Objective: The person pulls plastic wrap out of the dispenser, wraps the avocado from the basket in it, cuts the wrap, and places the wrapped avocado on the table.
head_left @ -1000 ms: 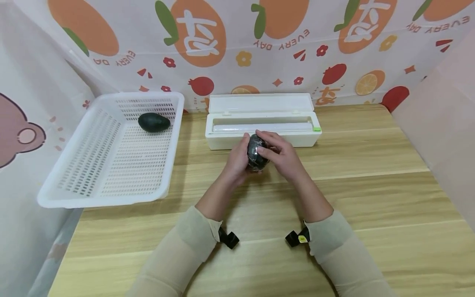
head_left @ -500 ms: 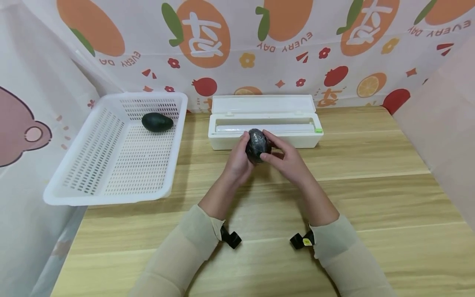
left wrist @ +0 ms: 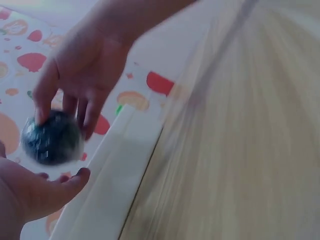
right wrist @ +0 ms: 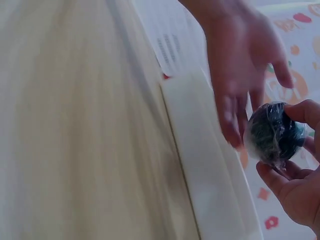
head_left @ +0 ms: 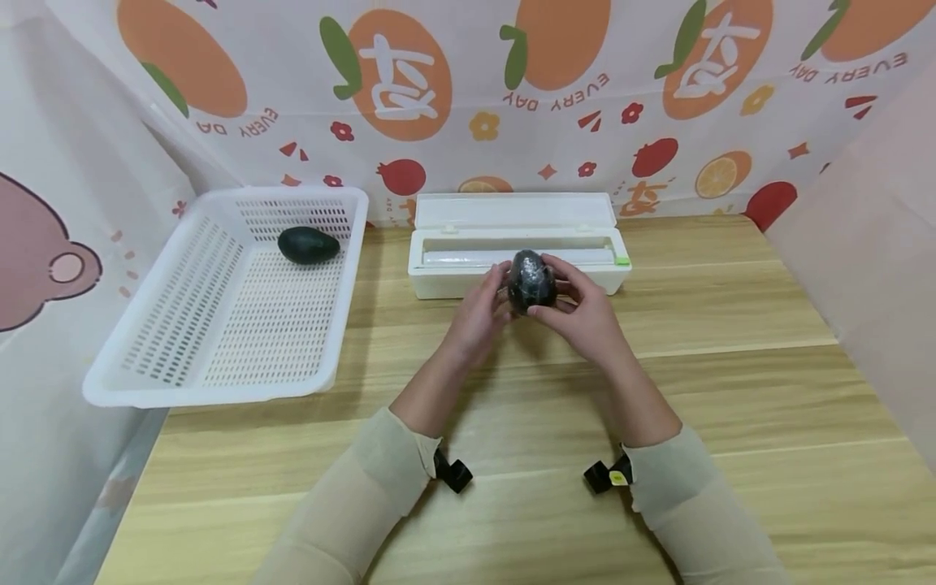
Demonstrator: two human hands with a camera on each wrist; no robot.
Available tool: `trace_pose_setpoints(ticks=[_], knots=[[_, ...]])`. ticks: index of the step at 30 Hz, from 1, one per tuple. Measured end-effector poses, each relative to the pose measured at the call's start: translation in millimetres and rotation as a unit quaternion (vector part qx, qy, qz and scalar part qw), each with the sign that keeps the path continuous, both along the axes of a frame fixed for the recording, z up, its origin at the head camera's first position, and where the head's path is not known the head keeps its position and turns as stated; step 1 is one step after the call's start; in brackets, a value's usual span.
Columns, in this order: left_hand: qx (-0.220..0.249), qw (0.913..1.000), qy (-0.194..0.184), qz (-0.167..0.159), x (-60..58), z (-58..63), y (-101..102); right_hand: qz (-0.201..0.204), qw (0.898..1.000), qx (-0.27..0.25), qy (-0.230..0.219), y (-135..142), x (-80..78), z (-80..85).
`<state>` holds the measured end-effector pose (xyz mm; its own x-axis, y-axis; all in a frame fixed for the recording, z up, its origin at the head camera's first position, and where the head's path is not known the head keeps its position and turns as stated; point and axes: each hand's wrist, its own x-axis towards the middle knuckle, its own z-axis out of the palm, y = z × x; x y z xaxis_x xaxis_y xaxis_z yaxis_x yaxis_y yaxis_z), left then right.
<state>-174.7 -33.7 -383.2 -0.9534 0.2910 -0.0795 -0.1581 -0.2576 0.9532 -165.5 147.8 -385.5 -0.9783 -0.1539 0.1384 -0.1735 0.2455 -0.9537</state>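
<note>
An avocado wrapped in shiny cling film is held up in front of the white box, pinched between the thumb and fingers of my right hand. My left hand is just to its left, fingers extended and slightly spread. In the left wrist view a gap shows between the left hand and the blurred avocado. Loose folds of film show on the avocado in the right wrist view. A second dark green avocado lies in the white basket.
Behind the hands stands a long white cling film box, its lid raised and a film roll inside. The wooden table meets a fruit-print curtain at the back. The basket occupies the left side.
The wrapped avocado has moved right and been turned. My left hand, holding it with the right before, has loosened from it, and the right hand has shifted right with it.
</note>
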Motion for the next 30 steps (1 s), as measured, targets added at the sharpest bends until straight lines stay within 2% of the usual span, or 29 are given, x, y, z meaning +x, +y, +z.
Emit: trace_pose_setpoints(ticks=[3,6,11,14,17,21,24,27,30], knots=[[-0.077,0.9945,0.065,0.029,-0.8,-0.9,-6,-0.022,1.0,-0.001,0.008,16,-2.7,6.3],[-0.147,0.9788,0.132,0.053,-3.0,-2.5,-17,-0.053,0.999,0.0,0.012,36,-7.1,13.5],[-0.246,0.9416,0.212,0.088,-7.7,-0.7,-39,-0.125,0.992,-0.001,0.001,76,-18.7,23.1],[-0.292,0.9196,0.244,0.1,-10.0,3.8,-50,-0.159,0.987,0.003,-0.008,99,-29.0,24.3],[-0.342,0.8939,0.27,0.104,-13.6,9.0,-57,-0.184,0.983,0.005,-0.022,119,-41.9,21.0],[-0.413,0.8593,0.288,0.087,-19.3,17.7,-60,-0.201,0.978,0.014,-0.058,141,-59.3,11.6],[-0.461,0.8377,0.288,0.057,-22.4,29.5,-58,-0.204,0.974,0.02,-0.096,153,-71.2,1.5],[-0.502,0.8157,0.286,0.025,-25.4,44.7,-56,-0.192,0.972,0.032,-0.13,157,-85.0,-10.7],[-0.546,0.7885,0.284,-0.006,-29.4,57.6,-56,-0.173,0.972,0.061,-0.15,158,-96.8,-22.0]])
